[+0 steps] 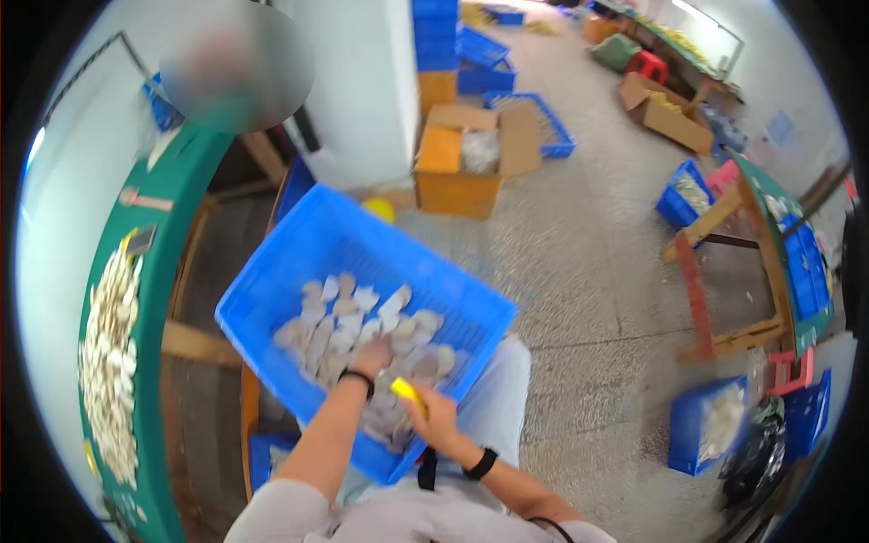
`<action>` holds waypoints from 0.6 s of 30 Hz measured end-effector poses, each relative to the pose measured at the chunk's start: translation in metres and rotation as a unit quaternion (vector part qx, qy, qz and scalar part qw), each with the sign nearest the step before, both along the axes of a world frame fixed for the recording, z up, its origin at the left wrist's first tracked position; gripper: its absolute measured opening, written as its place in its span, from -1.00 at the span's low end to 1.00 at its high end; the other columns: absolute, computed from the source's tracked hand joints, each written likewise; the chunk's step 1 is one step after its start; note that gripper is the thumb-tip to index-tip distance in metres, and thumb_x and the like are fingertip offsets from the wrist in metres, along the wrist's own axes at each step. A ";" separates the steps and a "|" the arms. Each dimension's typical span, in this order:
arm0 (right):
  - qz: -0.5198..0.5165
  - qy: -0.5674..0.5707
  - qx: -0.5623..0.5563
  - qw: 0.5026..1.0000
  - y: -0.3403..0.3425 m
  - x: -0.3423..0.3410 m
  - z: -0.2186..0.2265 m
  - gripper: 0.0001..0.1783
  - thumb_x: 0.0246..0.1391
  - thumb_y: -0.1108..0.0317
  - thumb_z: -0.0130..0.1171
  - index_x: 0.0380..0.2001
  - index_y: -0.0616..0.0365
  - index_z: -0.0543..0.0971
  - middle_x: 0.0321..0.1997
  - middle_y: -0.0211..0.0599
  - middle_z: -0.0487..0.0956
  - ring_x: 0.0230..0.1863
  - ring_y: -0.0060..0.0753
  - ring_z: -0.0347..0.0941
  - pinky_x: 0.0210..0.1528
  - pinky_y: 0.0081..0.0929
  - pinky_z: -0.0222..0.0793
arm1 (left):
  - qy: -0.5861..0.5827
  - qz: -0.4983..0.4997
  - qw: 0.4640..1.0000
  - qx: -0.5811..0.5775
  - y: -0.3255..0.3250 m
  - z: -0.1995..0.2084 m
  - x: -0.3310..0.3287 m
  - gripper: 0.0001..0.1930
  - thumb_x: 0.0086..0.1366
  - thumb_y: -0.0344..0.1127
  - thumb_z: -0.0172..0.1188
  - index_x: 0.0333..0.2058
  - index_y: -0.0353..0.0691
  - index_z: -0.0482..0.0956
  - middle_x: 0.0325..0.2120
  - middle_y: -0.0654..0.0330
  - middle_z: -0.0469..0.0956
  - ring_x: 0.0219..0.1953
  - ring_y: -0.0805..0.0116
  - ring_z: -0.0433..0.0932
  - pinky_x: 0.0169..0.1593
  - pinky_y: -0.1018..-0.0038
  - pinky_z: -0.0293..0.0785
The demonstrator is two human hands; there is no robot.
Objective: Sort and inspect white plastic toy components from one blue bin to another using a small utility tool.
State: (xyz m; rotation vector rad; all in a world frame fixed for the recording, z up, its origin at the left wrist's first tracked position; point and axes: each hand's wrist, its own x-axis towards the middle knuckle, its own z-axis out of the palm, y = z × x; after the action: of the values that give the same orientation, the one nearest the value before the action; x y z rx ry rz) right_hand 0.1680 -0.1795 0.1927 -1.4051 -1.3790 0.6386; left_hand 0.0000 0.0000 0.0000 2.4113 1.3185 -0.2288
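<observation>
Sitting low with a blue crate point(308, 262) on the lap, the person has both hands down inside it. It holds a heap of small flat grey pieces point(362, 330), which look like little bags. The left hand point(371, 356) lies flat on the heap at about 6 o'clock in the crate, fingers spread, and I cannot tell if it has hold of a piece. The right hand point(433, 407) is just beside it, closed round a small yellow thing point(407, 391). The hands are close but not touching.

Much looks left to do: the heap covers most of the crate floor. A big spread of pale pieces point(109, 362) already lies on the green worktop point(158, 299) at 9 o'clock.

An open brown cardboard box point(466, 158) with a clear bag inside sits on the floor at 12 o'clock, with a stack of blue crates point(436, 36) behind it. Another open brown box point(665, 113) stands at 2 o'clock. More blue crates of pale pieces sit at 3 o'clock point(683, 195) and 4 o'clock point(706, 425). No labels can be made out.
</observation>
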 end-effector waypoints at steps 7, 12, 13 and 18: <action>-0.007 0.030 0.047 0.998 -0.008 0.024 0.004 -0.70 0.00 0.32 0.17 -0.20 0.26 0.51 -0.38 -0.08 0.56 -0.51 -0.22 0.49 -0.48 -0.48 0.36 | 0.102 -0.006 0.995 -0.022 -0.016 0.087 0.055 -0.59 -0.04 -0.25 0.25 -0.20 -0.33 0.47 -0.29 -0.10 0.53 -0.22 0.05 0.54 -0.18 0.24 0.47; 0.005 0.050 0.047 0.998 -0.002 0.028 0.015 -0.70 0.00 0.31 0.18 -0.20 0.25 0.52 -0.41 -0.12 0.56 -0.54 -0.28 0.48 -0.50 -0.51 0.35 | 0.157 -0.054 0.980 -0.107 0.013 0.083 0.065 -0.72 -0.04 -0.20 0.17 -0.33 -0.20 0.55 -0.33 0.03 0.57 -0.22 0.06 0.54 -0.19 0.28 0.45; 0.001 0.052 0.054 0.997 -0.001 0.027 0.012 -0.70 0.00 0.31 0.18 -0.21 0.24 0.52 -0.42 -0.13 0.56 -0.55 -0.30 0.47 -0.51 -0.51 0.34 | 0.156 -0.048 0.981 -0.103 0.017 0.095 0.066 -0.72 -0.04 -0.20 0.17 -0.33 -0.20 0.55 -0.33 0.03 0.57 -0.22 0.06 0.54 -0.19 0.28 0.45; 0.023 0.052 0.072 0.996 0.004 0.031 0.010 -0.71 0.00 0.31 0.18 -0.21 0.21 0.52 -0.49 -0.18 0.54 -0.61 -0.38 0.43 -0.56 -0.53 0.30 | -0.054 -0.029 0.993 -0.101 -0.003 0.205 0.065 -0.71 0.00 -0.16 0.20 -0.35 -0.21 0.47 -0.43 0.05 0.55 -0.32 0.07 0.52 -0.29 0.29 0.41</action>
State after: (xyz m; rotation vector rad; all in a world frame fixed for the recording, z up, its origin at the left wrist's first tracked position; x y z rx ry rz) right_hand 0.1986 -0.1758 0.2028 -1.2119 -1.3517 0.6210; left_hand 0.0650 -0.0027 0.2054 2.2609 1.1215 -0.2312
